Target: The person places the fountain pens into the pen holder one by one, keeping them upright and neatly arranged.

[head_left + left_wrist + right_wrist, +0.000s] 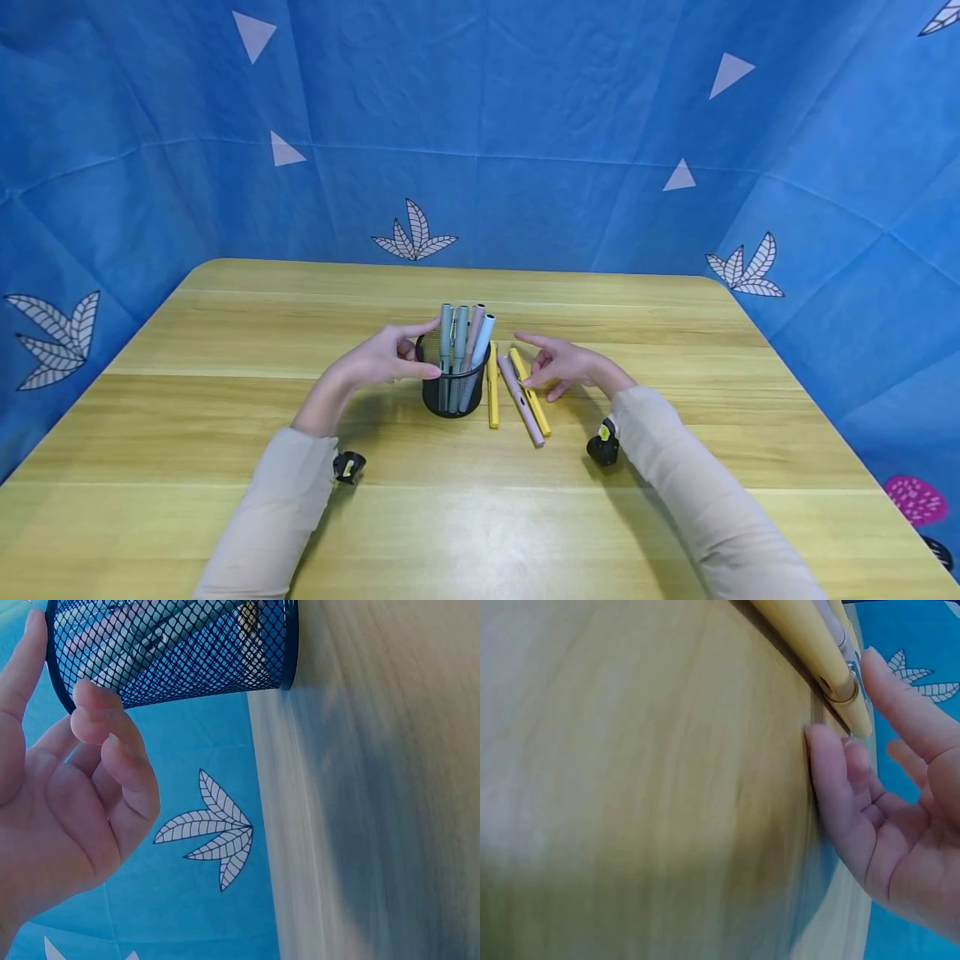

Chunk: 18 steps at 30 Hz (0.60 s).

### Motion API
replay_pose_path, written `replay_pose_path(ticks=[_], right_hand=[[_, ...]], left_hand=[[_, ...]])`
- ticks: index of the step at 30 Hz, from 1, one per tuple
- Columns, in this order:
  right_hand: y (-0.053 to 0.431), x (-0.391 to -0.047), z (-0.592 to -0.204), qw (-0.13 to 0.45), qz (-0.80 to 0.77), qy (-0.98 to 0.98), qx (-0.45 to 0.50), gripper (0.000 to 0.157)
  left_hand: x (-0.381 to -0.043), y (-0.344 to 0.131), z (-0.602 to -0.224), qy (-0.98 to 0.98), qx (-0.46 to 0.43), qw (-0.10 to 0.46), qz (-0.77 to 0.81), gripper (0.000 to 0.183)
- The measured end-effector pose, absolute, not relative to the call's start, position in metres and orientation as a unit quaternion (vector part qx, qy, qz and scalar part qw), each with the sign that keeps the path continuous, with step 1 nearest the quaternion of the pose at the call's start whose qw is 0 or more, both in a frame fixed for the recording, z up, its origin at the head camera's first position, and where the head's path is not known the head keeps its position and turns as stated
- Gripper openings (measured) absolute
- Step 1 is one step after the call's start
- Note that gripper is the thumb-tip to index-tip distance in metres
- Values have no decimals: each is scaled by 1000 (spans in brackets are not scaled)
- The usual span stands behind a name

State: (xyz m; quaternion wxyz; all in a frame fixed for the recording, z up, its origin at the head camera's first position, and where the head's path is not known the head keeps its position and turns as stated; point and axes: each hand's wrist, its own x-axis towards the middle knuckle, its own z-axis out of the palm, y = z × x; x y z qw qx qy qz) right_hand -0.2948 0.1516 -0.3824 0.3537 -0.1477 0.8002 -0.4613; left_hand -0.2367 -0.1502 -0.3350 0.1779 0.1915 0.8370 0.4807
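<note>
A black mesh pen holder (432, 400) stands upright on the table. Two grey-green pens (446, 337), a mauve pen (475, 329) and a light blue pen (483, 337) lean in it. My left hand (382, 357) holds the holder from the left, thumb at the near rim and forefinger at the far side. To the holder's right lie a yellow pen (492, 396), a mauve pen (525, 408) and a second yellow pen (537, 408). Over the rightmost yellow pen is my right hand (567, 364), forefinger extended, thumb close beside the pen; the right wrist view (832, 675) shows no grip.
The wooden table (465, 525) extends around the objects. A blue patterned cloth (480, 100) hangs behind it and at both sides. Each sleeve carries a small black wrist camera (603, 443).
</note>
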Motion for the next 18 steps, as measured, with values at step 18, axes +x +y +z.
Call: replay_pose_path(ticks=[18], right_hand=[[136, -298, -372, 375, -381, 839, -100, 85]], left_hand=[[-237, -151, -335, 841, 198, 175, 473, 78]])
